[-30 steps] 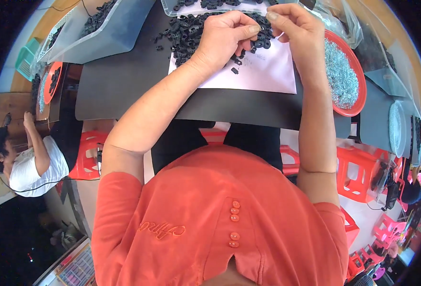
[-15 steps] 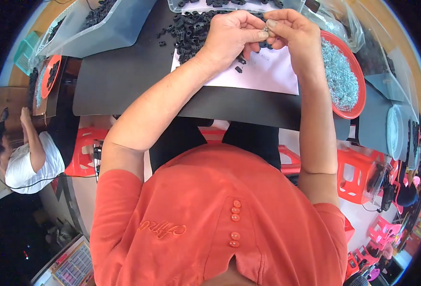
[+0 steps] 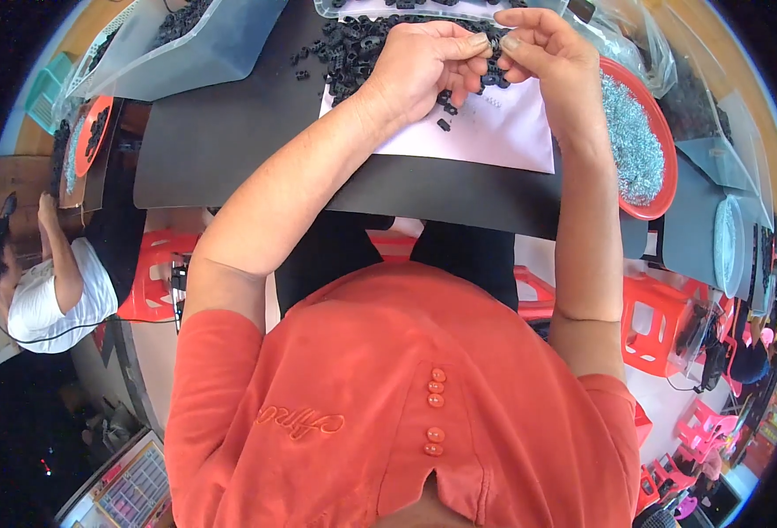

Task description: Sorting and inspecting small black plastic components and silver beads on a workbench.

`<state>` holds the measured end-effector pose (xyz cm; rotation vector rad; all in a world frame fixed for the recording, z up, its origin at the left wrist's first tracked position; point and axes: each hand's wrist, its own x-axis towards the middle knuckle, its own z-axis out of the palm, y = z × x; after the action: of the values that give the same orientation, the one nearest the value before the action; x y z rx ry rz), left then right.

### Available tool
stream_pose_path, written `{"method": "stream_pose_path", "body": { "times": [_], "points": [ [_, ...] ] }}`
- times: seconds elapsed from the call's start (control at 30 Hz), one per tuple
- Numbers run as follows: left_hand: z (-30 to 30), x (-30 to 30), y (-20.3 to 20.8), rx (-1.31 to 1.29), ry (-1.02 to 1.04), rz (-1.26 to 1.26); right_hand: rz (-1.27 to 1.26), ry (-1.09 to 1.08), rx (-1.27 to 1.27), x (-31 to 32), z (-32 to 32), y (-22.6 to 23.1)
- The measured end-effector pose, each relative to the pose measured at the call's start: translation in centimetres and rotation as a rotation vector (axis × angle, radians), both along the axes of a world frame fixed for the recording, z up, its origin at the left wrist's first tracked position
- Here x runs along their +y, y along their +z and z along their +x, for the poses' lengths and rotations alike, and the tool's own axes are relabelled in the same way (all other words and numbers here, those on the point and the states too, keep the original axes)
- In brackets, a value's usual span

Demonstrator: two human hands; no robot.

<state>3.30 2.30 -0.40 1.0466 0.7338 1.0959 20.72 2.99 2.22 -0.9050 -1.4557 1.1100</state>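
My left hand [image 3: 428, 66] and my right hand [image 3: 542, 53] meet fingertip to fingertip above a white sheet of paper [image 3: 485, 132] on a black table [image 3: 230, 132]. Together they pinch a small black plastic part [image 3: 492, 41], mostly hidden by the fingers. A heap of similar small black parts [image 3: 357, 48] lies on the table and paper just beyond and left of my left hand. Right of my right hand stands a red dish [image 3: 639, 145] filled with small silvery metal pieces.
A clear plastic bin [image 3: 195, 44] with black parts sits at the far left, a clear tray [image 3: 423, 9] at the far edge, plastic bags [image 3: 714, 123] at the right. Another person [image 3: 45, 282] sits at the left by a red tray [image 3: 85, 141]. Red stools [image 3: 661, 326] stand below.
Both hands have stayed together over the paper, shifting slightly toward the far edge as the fingertips work the small part. The view has tilted a little.
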Motion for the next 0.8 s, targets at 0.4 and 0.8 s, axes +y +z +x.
{"method": "stream_pose_path", "body": {
  "times": [0.4, 0.8],
  "points": [
    [-0.1, 0.8, -0.2, -0.078, 0.016, -0.007, 0.05, 0.09, -0.635, 0.1, 2.0, 0.1],
    [0.5, -0.6, 0.4, 0.245, 0.177, 0.207, -0.033, 0.003, -0.236, -1.2, 0.2, 1.5]
  ]
}}
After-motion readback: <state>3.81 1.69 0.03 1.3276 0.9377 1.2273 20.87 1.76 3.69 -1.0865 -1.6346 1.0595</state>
